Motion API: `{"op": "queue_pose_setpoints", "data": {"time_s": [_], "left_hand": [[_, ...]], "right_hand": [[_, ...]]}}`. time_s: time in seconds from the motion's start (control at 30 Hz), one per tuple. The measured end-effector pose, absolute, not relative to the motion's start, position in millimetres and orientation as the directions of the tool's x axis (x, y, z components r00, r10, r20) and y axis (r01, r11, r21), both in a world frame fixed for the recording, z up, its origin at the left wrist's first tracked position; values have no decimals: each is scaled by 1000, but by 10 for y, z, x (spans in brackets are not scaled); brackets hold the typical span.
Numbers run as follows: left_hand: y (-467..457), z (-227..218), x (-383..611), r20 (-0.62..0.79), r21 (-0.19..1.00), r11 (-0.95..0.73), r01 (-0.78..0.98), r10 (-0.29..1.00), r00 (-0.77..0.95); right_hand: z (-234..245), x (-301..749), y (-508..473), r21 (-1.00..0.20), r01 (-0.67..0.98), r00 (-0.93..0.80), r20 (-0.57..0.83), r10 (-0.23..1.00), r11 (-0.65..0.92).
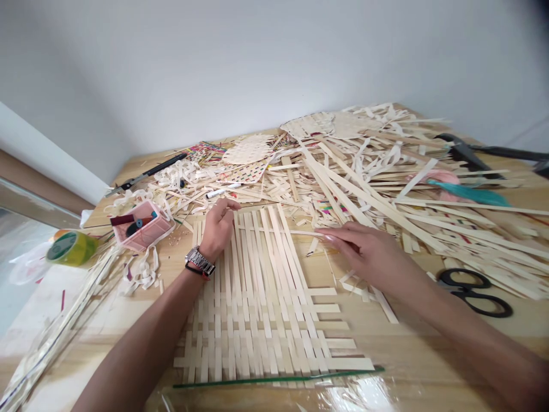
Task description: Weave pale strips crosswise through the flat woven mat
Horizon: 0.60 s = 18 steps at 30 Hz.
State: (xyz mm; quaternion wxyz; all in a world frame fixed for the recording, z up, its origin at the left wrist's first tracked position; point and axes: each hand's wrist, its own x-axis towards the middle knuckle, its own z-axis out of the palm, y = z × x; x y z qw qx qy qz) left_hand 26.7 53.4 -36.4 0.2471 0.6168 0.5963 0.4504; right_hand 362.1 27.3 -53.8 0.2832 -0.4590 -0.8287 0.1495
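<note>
View from above a wooden table (429, 343) showing 2 bare forearms reaching in from the near edge. The left hand (218, 226), with a metal watch (199, 261) at the wrist, rests at the far-left corner of a partly woven mat (257, 297); its fingers curl loosely over the upright strips, and whether they pinch 1 cannot be told. The right hand (364, 249) lies palm down just beyond the mat's right side, fingers nearly straight and close together, their tips pressed on a thin horizontal strip (295, 232) that runs across the mat's far end.

The mat is flat, pale and matte, made of narrow ribbon-like strips crossing at right angles; its near edge lies beside a thin green rod (278, 377) on clear plastic sheet.

Loose strips and curled offcuts (386, 171) cover the far half of the table. Black scissors (476, 292) lie near the right edge, just beside the right forearm. Toward the left edge stand a pink tray (148, 234) of small items and a roll of yellow-green tape (71, 247); a white marker (223, 190) lies beyond the left hand.
</note>
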Motion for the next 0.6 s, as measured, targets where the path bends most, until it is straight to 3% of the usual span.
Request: {"op": "queue_pose_setpoints", "data": {"time_s": [0.6], "left_hand": [[550, -334, 271, 258, 846, -177, 503, 961, -95]], "right_hand": [[-479, 3609, 266, -534, 622, -484, 313, 818, 572]]}}
